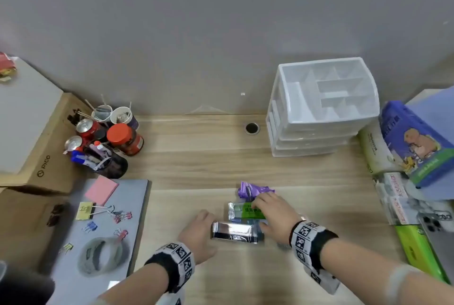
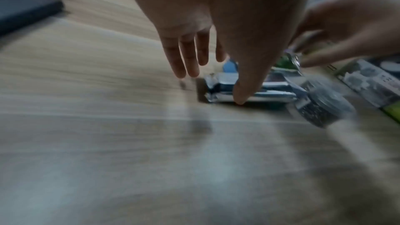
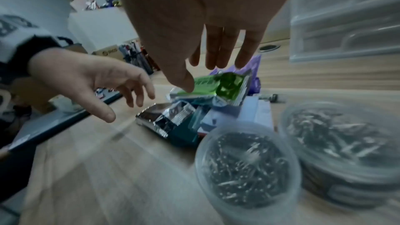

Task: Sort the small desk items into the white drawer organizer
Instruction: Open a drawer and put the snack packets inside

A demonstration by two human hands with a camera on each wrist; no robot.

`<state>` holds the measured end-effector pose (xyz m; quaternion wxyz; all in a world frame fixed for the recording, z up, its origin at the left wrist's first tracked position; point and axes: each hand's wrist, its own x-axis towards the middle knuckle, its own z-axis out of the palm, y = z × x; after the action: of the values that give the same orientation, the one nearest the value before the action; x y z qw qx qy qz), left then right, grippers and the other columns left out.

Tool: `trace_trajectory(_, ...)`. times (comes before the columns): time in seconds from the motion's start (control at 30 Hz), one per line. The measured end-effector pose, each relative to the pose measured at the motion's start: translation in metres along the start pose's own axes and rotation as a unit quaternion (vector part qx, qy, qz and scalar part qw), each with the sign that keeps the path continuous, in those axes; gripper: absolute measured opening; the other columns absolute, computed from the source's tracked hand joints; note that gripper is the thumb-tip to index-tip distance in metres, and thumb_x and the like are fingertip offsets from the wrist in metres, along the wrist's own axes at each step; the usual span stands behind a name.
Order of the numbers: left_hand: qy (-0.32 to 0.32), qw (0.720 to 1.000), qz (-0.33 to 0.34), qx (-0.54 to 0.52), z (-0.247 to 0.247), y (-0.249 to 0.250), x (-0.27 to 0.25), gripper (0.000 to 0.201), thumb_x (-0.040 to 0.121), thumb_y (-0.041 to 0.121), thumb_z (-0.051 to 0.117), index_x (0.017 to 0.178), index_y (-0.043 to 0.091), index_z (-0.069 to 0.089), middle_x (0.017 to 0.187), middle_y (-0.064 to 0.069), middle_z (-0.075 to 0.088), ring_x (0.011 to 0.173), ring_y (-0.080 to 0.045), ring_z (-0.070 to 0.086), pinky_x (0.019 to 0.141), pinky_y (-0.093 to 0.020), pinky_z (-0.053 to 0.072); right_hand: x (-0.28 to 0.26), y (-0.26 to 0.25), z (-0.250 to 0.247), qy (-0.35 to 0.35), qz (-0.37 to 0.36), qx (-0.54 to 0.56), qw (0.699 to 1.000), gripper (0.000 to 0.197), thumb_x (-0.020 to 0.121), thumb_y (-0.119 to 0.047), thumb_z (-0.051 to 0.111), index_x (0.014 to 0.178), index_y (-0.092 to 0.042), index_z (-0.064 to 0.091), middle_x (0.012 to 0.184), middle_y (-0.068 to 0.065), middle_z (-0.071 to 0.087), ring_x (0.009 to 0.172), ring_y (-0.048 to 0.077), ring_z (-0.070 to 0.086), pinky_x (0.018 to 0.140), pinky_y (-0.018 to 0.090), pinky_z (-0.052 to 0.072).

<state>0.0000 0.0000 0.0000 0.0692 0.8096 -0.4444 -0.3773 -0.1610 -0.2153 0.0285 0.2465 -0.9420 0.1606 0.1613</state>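
The white drawer organizer (image 1: 321,108) stands at the back right, its top tray divided into empty compartments. Mid-desk lie a silver-black foil packet (image 1: 233,231), a green packet (image 1: 242,211) and a crumpled purple packet (image 1: 253,189). My left hand (image 1: 204,226) hovers at the silver packet's (image 2: 225,90) left end with straight fingers (image 2: 188,64); whether it touches is unclear. My right hand (image 1: 265,211) spreads open just over the green packet (image 3: 218,85). Two clear round tubs of metal clips (image 3: 246,165) (image 3: 346,143) sit under my right wrist.
A grey mat (image 1: 137,206) at the left holds pink sticky notes (image 1: 100,189), binder clips (image 1: 120,216) and a tape roll (image 1: 103,255). Cans, cups and a pen holder (image 1: 103,162) crowd the back left. Tissue packs and boxes (image 1: 412,152) line the right edge.
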Motion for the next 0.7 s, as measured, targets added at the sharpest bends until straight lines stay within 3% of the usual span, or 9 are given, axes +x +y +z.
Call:
trace_trajectory(0.17, -0.001, 0.996, -0.019, 0.083, 0.029, 0.019, 0.019, 0.062, 0.069, 0.038, 0.067, 0.126, 0.028, 0.047, 0.125, 0.002, 0.042, 0.114, -0.022, 0.046, 0.095, -0.036, 0.047, 0.019, -0.007, 0.021, -0.005, 0.013, -0.075, 0.997, 0.043, 0.080, -0.012, 0.065, 0.121, -0.020, 0.055, 0.126, 0.000, 0.052, 0.118, 0.024, 0.046, 0.097, 0.040, 0.034)
trace_trajectory(0.27, 0.011, 0.993, -0.032, 0.113, 0.035, 0.013, 0.024, 0.056, 0.079, 0.041, 0.064, 0.131, 0.029, 0.047, 0.127, 0.001, 0.044, 0.115, -0.024, 0.047, 0.096, -0.037, 0.046, 0.020, 0.000, 0.028, 0.020, 0.030, -0.045, 0.998, 0.039, 0.080, -0.011, 0.063, 0.116, -0.022, 0.055, 0.122, -0.001, 0.055, 0.115, 0.023, 0.050, 0.096, 0.039, 0.037)
trace_trajectory(0.37, 0.013, 0.994, 0.003, 0.109, 0.029, 0.011, 0.025, 0.050, 0.084, 0.042, 0.060, 0.132, 0.031, 0.050, 0.124, 0.002, 0.049, 0.112, -0.023, 0.051, 0.094, -0.034, 0.046, 0.010, 0.004, 0.020, 0.046, 0.029, 0.072, 0.996, 0.046, 0.081, -0.022, 0.066, 0.124, -0.021, 0.050, 0.123, -0.001, 0.055, 0.109, 0.021, 0.055, 0.091, 0.033, 0.045)
trace_trajectory(0.47, 0.016, 0.998, 0.021, 0.063, 0.011, 0.014, 0.016, 0.040, 0.079, 0.043, 0.059, 0.118, 0.033, 0.057, 0.111, 0.007, 0.053, 0.102, -0.020, 0.059, 0.085, -0.032, 0.050, -0.006, 0.008, 0.007, 0.072, 0.046, 0.205, 0.975, 0.058, 0.079, -0.028, 0.066, 0.132, -0.019, 0.044, 0.123, -0.001, 0.050, 0.104, 0.018, 0.056, 0.089, 0.032, 0.047)
trace_trajectory(0.53, 0.028, 0.999, 0.029, 0.024, -0.003, 0.017, 0.007, 0.036, 0.073, 0.046, 0.060, 0.108, 0.034, 0.060, 0.097, 0.014, 0.053, 0.092, -0.015, 0.061, 0.078, -0.031, 0.052, -0.015, 0.009, 0.002, 0.072, 0.025, 0.239, 0.968, 0.060, 0.077, -0.033, 0.062, 0.132, -0.019, 0.046, 0.120, -0.004, 0.046, 0.103, 0.015, 0.054, 0.091, 0.035, 0.049)
trace_trajectory(0.7, 0.011, 0.994, 0.065, -0.083, -0.034, 0.047, 0.001, 0.031, 0.063, 0.041, 0.075, 0.088, 0.025, 0.067, 0.079, 0.011, 0.057, 0.072, -0.010, 0.060, 0.071, -0.032, 0.053, -0.028, -0.001, -0.005, 0.021, -0.064, 0.185, 0.980, 0.053, 0.078, -0.038, 0.055, 0.128, -0.022, 0.048, 0.110, -0.007, 0.043, 0.094, 0.011, 0.050, 0.079, 0.030, 0.047)
